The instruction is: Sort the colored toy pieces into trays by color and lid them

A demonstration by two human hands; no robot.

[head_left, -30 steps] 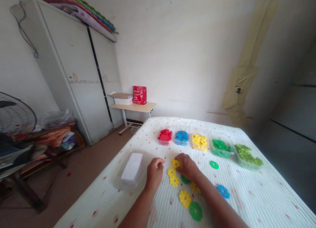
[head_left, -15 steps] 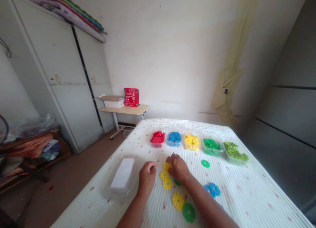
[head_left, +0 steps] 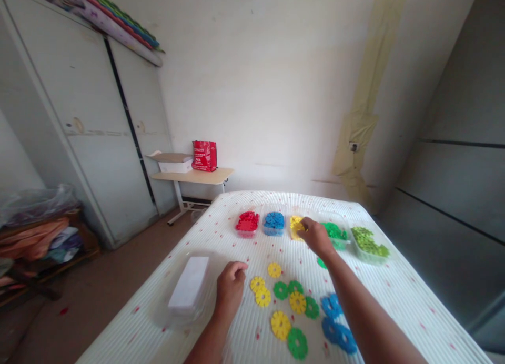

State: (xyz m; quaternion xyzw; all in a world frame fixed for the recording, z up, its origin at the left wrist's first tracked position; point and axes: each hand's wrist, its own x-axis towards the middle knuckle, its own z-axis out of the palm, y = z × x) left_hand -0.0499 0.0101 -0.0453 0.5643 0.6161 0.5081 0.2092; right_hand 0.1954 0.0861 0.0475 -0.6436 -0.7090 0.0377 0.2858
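Note:
My right hand (head_left: 315, 236) reaches over the clear tub of yellow notched plastic discs (head_left: 296, 227), its fingers bent together at the discs. Whether a disc is between the fingertips is hidden. My left hand (head_left: 231, 285) rests on the table with curled fingers, and nothing shows in it. Just right of it lie a single yellow disc (head_left: 274, 270) and a joined yellow pair (head_left: 262, 296). Nearer me is a yellow disc (head_left: 280, 325) touching a green disc (head_left: 297, 344). A cluster of green discs (head_left: 280, 290) has a yellow disc (head_left: 297, 302) among them.
Tubs of red pieces (head_left: 248, 222), blue pieces (head_left: 274, 222), green pieces (head_left: 333, 231) and light green pieces (head_left: 369, 242) stand along the back. Blue discs (head_left: 339, 335) lie under my right forearm. A clear container with a white block (head_left: 189, 282) sits at left.
My right hand has moved forward and right, from the yellow discs on the table to the yellow tub. The yellow disc it was touching now lies alone. My left hand stays about where it was.

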